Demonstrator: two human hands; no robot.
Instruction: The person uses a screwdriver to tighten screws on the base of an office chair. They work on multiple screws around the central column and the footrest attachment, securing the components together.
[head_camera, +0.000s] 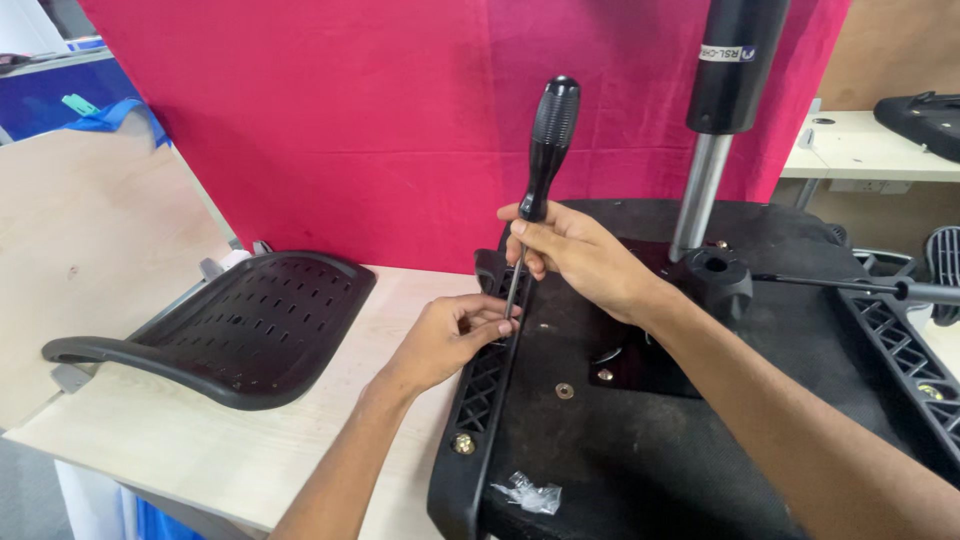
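An upturned black office-chair seat lies on the light wooden table, its gas cylinder standing up from the centre mechanism. My right hand grips a long screwdriver with a black handle, held upright, its shaft running down to the seat's left edge by the armrest bracket. My left hand pinches the lower shaft near the tip, steadying it at the seat edge. Brass-coloured bolts show along the seat underside.
A black perforated chair backrest lies on the table to the left. A small clear plastic bag rests on the seat underside near the front. A red cloth hangs behind. More black chair parts sit at the right.
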